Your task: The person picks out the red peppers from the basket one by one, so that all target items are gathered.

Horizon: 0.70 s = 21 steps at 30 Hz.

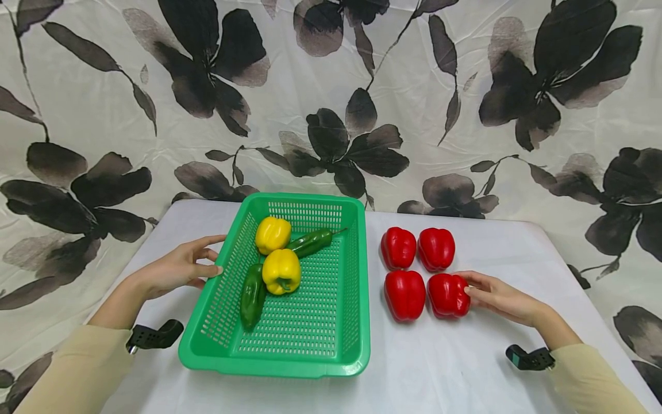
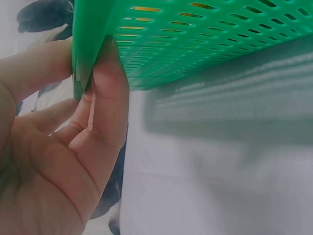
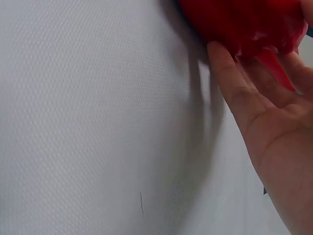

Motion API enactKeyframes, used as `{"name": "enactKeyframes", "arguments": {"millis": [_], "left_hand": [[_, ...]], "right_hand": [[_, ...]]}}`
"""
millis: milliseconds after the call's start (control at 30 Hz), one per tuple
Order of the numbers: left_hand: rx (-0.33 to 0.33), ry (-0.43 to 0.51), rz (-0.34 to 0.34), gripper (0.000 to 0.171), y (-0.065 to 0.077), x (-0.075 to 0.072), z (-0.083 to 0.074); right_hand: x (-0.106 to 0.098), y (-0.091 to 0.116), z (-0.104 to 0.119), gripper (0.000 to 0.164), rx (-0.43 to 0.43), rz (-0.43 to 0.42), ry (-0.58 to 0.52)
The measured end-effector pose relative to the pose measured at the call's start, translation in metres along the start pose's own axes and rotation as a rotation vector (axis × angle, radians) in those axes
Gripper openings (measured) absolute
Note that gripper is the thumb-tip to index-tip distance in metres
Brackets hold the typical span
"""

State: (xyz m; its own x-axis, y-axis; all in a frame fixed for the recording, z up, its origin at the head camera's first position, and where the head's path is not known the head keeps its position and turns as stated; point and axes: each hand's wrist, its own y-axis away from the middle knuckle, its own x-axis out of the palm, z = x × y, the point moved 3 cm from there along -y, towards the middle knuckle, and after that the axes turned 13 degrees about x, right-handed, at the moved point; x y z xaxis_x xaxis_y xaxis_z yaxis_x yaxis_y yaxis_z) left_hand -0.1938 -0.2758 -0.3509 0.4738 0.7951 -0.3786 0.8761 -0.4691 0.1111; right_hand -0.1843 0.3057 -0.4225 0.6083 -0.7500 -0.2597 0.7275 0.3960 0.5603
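Observation:
My left hand [image 1: 186, 261] pinches the left rim of a green plastic basket [image 1: 274, 368]; in the left wrist view the thumb and fingers sit on both sides of that rim. Two yellow bell peppers [image 1: 281, 270] and two long green peppers [image 1: 252, 296] lie inside the basket, toward its left and far part. To the right of it, several red bell peppers stand grouped in two rows. My right hand [image 1: 504, 296] holds the near right red bell pepper [image 1: 446, 296] from its right side. Its green stem is hidden, and a red flap [image 3: 275, 71] shows between the fingers.
The other red bell peppers [image 1: 405, 295] stand close to the held one, left of and behind it. A white cloth covers the table [image 1: 439, 368]. Behind its far edge hangs a floral curtain [image 1: 403, 75]. A dark wrist strap [image 1: 155, 335] is on each arm.

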Motion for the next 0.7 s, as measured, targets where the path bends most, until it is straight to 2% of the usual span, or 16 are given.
{"name": "enactKeyframes", "arguments": {"millis": [533,700], "left_hand": [[0.020,-0.038,0.016,0.079,-0.0006,0.0003,-0.0005],[0.034,-0.078,0.013,0.078,0.0014,-0.0009,0.0014]], "right_hand": [[-0.0021,0.0039,0.0035,0.057,-0.042,-0.040,0.006],[-0.0037,0.0043,0.0047,0.053,-0.060,-0.090,0.040]]}}
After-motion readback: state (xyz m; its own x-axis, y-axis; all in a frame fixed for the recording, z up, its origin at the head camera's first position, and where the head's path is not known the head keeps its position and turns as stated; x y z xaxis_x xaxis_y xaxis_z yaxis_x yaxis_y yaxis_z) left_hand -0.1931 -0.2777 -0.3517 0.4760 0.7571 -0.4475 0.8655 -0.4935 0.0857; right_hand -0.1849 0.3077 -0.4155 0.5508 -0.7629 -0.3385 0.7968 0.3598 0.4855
